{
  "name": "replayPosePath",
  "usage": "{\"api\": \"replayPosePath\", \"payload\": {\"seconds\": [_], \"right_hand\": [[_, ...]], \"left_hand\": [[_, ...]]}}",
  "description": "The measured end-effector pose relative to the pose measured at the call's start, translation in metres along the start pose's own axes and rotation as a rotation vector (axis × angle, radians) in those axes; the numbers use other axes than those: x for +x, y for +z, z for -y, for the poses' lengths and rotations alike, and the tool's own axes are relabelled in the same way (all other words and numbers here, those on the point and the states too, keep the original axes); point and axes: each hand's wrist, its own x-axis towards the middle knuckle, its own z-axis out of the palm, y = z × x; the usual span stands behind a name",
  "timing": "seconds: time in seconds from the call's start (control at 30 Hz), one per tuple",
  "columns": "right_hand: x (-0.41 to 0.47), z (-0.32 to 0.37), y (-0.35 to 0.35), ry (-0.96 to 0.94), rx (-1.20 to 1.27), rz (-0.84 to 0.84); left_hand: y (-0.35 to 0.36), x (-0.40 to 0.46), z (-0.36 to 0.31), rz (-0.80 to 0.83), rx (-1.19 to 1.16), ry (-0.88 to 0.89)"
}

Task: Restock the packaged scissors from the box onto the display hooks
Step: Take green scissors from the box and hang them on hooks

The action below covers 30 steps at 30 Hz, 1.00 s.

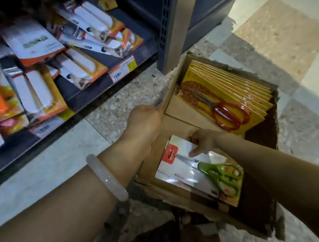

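Cardboard box (173, 86) sits open on the floor right beside the shelf upright, w/ its left wall flap standing up. Left hand (145, 120) is over that flap's edge, fingers curled across the top, prob. to hold the box steady & keep the flap from folding in while the other hand digs. Right hand (203, 140) is down inside the near end of the box, thumb and fingers pinching the top edge of a green-handled scissors pack (200, 172), the end nearest the hang-hole, which looks like the sensible spot since that end goes on a hook. Pack lies tilted, top card of what may be a small stack; can't tell how many under it. Far end of the box holds a fanned row of red-handled scissors packs (227, 97) on yellow cards, leaning against the far wall, untouched. Shelf (96, 87) at left carries white-handled tools in card packs, lying overlapped; display hooks aren't clearly visible. Pale bangle (106, 177) on the left wrist. Judging by the full box, restock is barely begun.
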Motion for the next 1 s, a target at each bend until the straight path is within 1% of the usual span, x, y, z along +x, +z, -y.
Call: {"api": "replayPosePath", "payload": {"seconds": [0.07, 0.13, 0.27, 0.37, 0.43, 0.5, 0.6, 0.7, 0.83, 0.93, 1.0], "right_hand": [[0.004, -0.012, 0.004, 0.002, 0.048, -0.049], [0.003, -0.022, 0.001, -0.013, 0.178, -0.061], [-0.014, -0.044, -0.015, -0.042, 0.580, 0.015], [-0.032, -0.057, -0.038, -0.102, 0.970, 0.018], [-0.044, -0.062, -0.055, -0.186, 1.132, 0.011], [-0.048, -0.064, -0.066, -0.277, 1.202, -0.002], [-0.047, -0.053, -0.073, -0.334, 1.255, -0.012], [-0.044, -0.034, -0.073, -0.384, 1.290, -0.003], [-0.041, -0.014, -0.068, -0.396, 1.316, -0.046], [-0.039, -0.010, -0.061, -0.341, 1.423, -0.104], [-0.037, -0.016, -0.050, -0.258, 1.518, -0.154]], "left_hand": [[0.003, 0.001, 0.006, 0.019, -0.013, -0.006], [0.004, -0.005, 0.008, 0.082, -0.005, -0.035], [0.007, -0.010, 0.011, 0.179, -0.021, -0.111], [0.006, -0.008, 0.011, 0.163, -0.031, -0.140], [0.007, -0.007, 0.011, 0.165, -0.023, -0.144], [0.009, -0.004, 0.013, 0.182, 0.004, -0.136], [0.012, -0.004, 0.016, 0.259, 0.039, -0.118], [0.018, -0.007, 0.022, 0.308, -0.053, -0.107], [0.027, -0.009, 0.029, 0.223, -0.156, 0.005], [0.029, -0.006, 0.033, 0.153, -0.130, 0.035], [0.028, -0.005, 0.034, 0.145, -0.073, 0.057]]}}
